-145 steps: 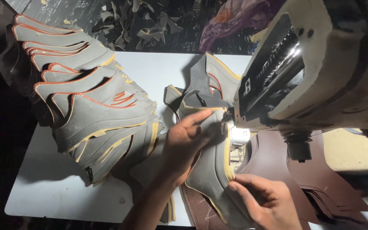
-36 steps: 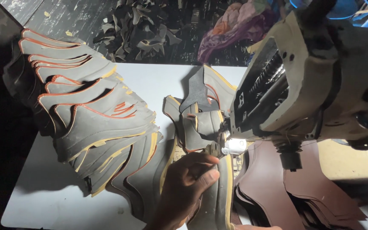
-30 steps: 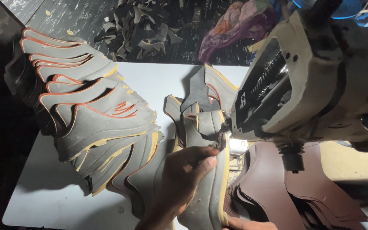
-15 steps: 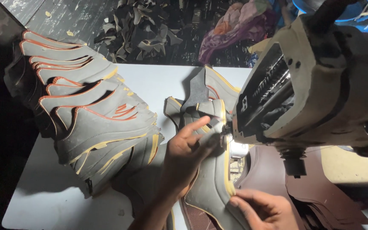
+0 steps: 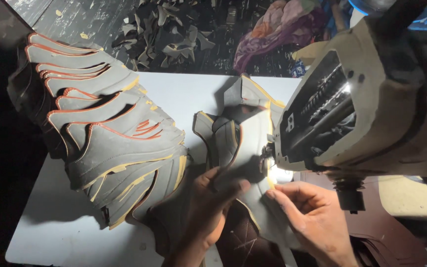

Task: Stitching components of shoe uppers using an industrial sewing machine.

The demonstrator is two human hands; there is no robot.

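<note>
Head view, lower middle of the frame: left hand [image 5: 208, 207] pressed flat on a grey shoe upper piece [image 5: 245, 148], fingers spread and laid over it rather than gripping. Just right of it, right hand [image 5: 312, 217], fingers loosely curled, fingertips [image 5: 272, 194] touching the same piece's yellow edge near the lit needle spot. Piece lying under the sewing machine head [image 5: 366, 99], right half of the frame. Upper left: fanned stack of grey uppers [image 5: 109, 133] with orange and yellow trim on the white table [image 5: 50, 232]. Lower right: brown pieces [image 5: 396, 237]. Top centre: dark scraps [image 5: 174, 34] on the floor.
</note>
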